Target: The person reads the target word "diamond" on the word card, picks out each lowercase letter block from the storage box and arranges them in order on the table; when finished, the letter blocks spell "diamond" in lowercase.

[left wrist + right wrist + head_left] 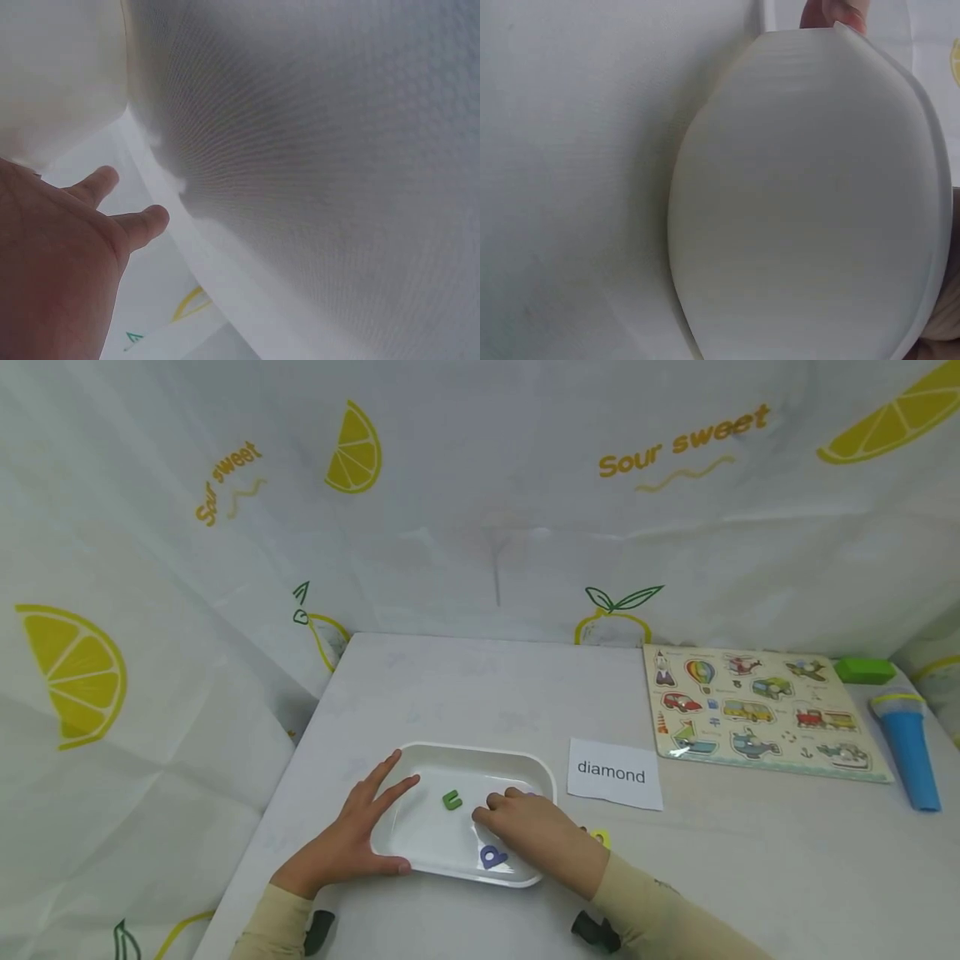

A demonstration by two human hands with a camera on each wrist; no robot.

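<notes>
A white tray (427,852) stands on the table with a green letter piece (452,800), shaped like a c or u, and a purple letter piece (492,857), like a d or p, inside. My left hand (356,835) spreads over the tray's left end, fingers straight, thumb at the near rim. Inside the right half, my right hand (525,822) reaches down with bent fingers; whether they pinch anything is hidden. A sliver of purple shows just behind its knuckles. The right wrist view is mostly the tray's outer wall (802,187), with part of a hand (836,13) at the rim.
Right of the tray lies a card (615,774) reading "diamond". A yellow piece (601,837) is partly covered by my right forearm. Farther right are a vehicle picture puzzle board (757,714), a green block (865,672) and a blue toy microphone (909,752). A lemon-print curtain hangs behind.
</notes>
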